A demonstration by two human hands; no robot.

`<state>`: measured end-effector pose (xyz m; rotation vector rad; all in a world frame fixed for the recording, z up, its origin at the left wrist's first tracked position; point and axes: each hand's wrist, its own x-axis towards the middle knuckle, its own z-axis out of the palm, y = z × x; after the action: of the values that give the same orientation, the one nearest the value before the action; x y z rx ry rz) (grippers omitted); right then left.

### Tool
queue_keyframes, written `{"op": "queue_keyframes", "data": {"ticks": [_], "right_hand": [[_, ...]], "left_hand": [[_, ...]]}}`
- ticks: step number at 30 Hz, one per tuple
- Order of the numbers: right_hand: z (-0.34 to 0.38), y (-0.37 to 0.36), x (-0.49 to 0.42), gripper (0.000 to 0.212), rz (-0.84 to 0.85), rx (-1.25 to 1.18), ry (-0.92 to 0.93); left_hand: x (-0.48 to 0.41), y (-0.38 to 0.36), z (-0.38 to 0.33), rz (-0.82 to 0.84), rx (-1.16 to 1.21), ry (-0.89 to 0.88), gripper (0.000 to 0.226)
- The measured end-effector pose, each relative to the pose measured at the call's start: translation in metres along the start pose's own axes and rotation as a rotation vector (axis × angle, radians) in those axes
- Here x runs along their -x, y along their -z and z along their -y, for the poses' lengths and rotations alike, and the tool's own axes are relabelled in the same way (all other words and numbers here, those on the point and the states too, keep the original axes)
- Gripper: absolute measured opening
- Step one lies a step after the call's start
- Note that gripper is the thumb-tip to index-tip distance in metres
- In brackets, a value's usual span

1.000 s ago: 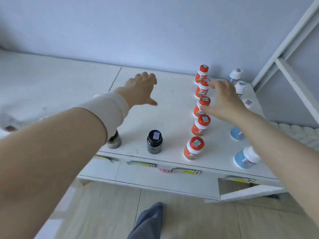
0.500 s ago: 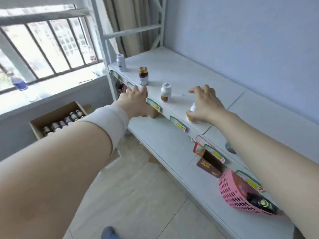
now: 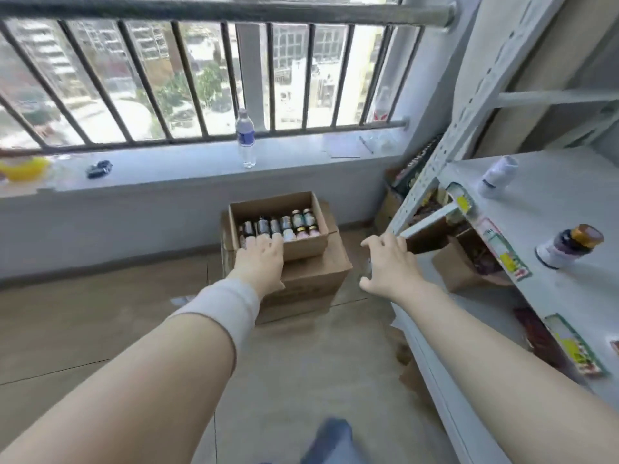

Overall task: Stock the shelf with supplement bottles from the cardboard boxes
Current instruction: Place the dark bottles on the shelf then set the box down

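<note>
An open cardboard box (image 3: 310, 249) holding several supplement bottles (image 3: 281, 224) sits on a closed cardboard box (image 3: 315, 279) on the floor under the window. My left hand (image 3: 259, 259) stretches out over the open box's near left corner, fingers straight, holding nothing. Held out to the right of the boxes, my right hand (image 3: 390, 266) has loosely spread fingers and is empty, close to the white shelf's corner post (image 3: 425, 172). On the shelf top (image 3: 549, 202) stand a white bottle (image 3: 497, 175) and a dark bottle with a gold cap (image 3: 569, 246).
A water bottle (image 3: 245, 139) and a yellow object (image 3: 23, 167) stand on the window sill behind a barred railing. Another open cardboard box (image 3: 459, 266) and packets sit under the shelf's lower level. Price labels (image 3: 502, 249) line the shelf edge. My foot (image 3: 330, 437) shows below.
The view has swung left from the shelf to the window and the boxes. Both hands have left the shelf; the left now reaches over the open box and the right holds nothing.
</note>
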<state>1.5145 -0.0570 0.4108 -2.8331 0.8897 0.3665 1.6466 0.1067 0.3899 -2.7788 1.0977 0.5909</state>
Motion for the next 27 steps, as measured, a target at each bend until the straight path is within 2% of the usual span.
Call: {"op": "queue_keyframes", "data": {"ticks": [3,10,15,22,27], "right_hand": [[0.009,-0.016,-0.063,0.063,0.043,0.028,0.014],[0.032,-0.041,-0.189,0.061,0.220,0.029,0.096],[0.059,-0.053,-0.269,0.056,0.305,0.053,0.145],[0.078,-0.107,-0.346,0.066,0.517,-0.011,0.002],[0.079,-0.120,-0.388,0.060,0.533,-0.068,-0.003]], "left_hand": [[-0.052,-0.015,0.014,0.037,0.023,0.033,0.098],[-0.149,-0.028,0.051,0.164,0.099,0.169,0.074],[-0.211,-0.034,0.082,0.212,0.174,0.241,0.068],[-0.300,-0.066,0.100,0.377,0.238,0.235,0.066],[-0.351,-0.069,0.100,0.399,0.252,0.198,0.071]]}}
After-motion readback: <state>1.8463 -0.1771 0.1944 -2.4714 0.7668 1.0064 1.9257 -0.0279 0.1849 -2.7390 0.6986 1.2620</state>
